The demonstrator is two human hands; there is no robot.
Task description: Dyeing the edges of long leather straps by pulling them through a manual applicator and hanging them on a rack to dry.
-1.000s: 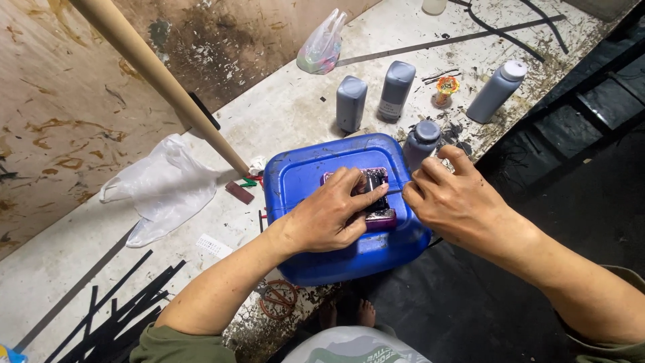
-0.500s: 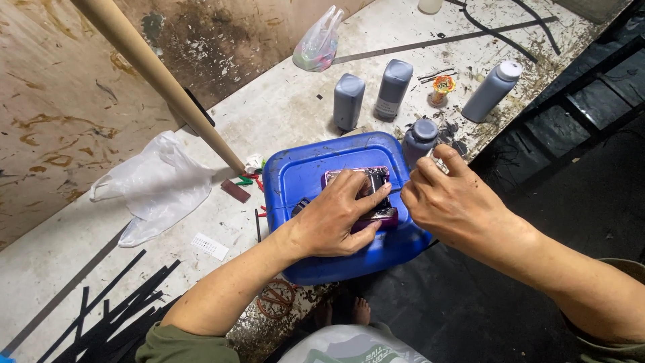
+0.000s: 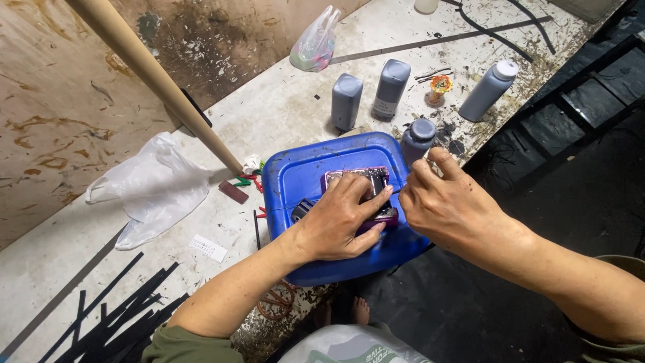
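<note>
A purple-cased opened device (image 3: 359,185) with exposed metal parts lies on a blue plastic canister (image 3: 295,178) used as a stand. My left hand (image 3: 339,218) presses down on the device, covering its near half. My right hand (image 3: 447,205) is just right of it, fingers pinched on a thin small tool whose tip reaches the device's edge. The tool itself is mostly hidden by my fingers.
Several grey bottles (image 3: 391,87) stand behind the canister, one (image 3: 418,138) touching its far right corner. A wooden pole (image 3: 154,81) slants in from upper left. A white plastic bag (image 3: 154,188), black strips (image 3: 114,316) and a coloured bag (image 3: 314,46) lie on the stained bench. Dark floor is to the right.
My hands stay on the device; the right hand has shifted slightly and keeps its pinch at the device's right edge. The view has drifted a little.
</note>
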